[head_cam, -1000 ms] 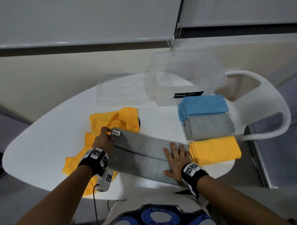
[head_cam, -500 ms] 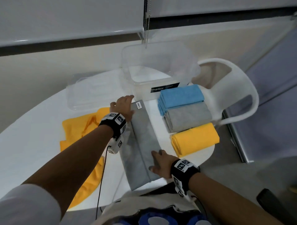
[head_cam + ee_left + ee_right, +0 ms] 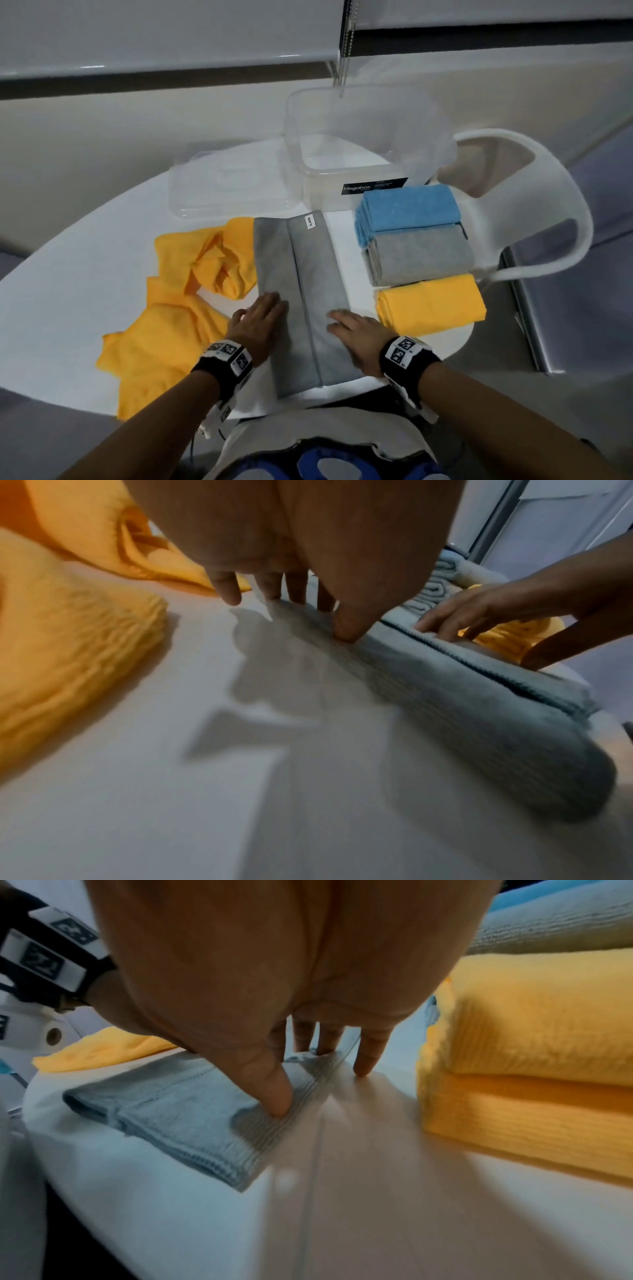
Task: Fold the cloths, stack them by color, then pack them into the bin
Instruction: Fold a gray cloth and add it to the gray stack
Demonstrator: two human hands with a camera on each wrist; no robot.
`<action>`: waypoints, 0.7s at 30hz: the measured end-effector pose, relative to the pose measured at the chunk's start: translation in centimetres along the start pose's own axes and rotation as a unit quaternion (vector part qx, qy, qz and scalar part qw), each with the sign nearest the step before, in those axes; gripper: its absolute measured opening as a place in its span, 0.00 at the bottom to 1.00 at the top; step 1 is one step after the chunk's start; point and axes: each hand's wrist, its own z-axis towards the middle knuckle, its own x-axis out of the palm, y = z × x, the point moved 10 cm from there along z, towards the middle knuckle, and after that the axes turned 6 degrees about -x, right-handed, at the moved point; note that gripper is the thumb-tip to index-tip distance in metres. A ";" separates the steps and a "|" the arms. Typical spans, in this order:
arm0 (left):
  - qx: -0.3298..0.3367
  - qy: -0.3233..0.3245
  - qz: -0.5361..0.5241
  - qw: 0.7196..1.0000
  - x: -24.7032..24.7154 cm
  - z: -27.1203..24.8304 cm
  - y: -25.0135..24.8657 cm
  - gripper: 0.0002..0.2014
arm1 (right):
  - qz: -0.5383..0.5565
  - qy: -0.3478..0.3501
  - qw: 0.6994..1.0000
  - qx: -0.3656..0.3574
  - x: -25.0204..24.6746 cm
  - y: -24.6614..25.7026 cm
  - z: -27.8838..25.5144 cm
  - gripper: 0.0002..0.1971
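A grey cloth (image 3: 301, 284), folded into a long strip, lies lengthwise on the white table (image 3: 85, 274) in front of me. My left hand (image 3: 260, 322) rests flat on its near left part with straight fingers. My right hand (image 3: 356, 332) lies flat on its near right edge, thumb (image 3: 277, 1096) pressing the cloth (image 3: 192, 1104). To the right stand folded stacks: blue (image 3: 407, 209), grey (image 3: 418, 257), yellow (image 3: 431, 305). Crumpled yellow cloths (image 3: 181, 308) lie on the left. The clear bin (image 3: 359, 147) stands open behind.
The bin's clear lid (image 3: 229, 185) lies flat to the bin's left. A white chair (image 3: 534, 219) stands past the table's right edge, close to the stacks. The table's near edge (image 3: 325, 394) runs just below the grey strip's end.
The grey strip has been turned from lying across the table to pointing away from me. My left hand came back from its far end to its near left part. The view shifted.
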 end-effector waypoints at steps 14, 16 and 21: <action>0.125 -0.060 -0.013 0.990 -0.8 -4.3 -3.5 0.16 | -0.027 -0.013 0.997 -0.068 -0.7 0.2 -1.6 0.35; 0.120 -0.032 -0.046 0.991 0.1 -5.2 -3.4 0.20 | -0.028 0.021 0.995 -0.096 0.1 0.3 -1.7 0.34; 0.063 0.016 -0.061 0.996 2.2 -6.8 -2.7 0.30 | -0.051 0.026 0.992 -0.109 0.6 0.4 -1.6 0.33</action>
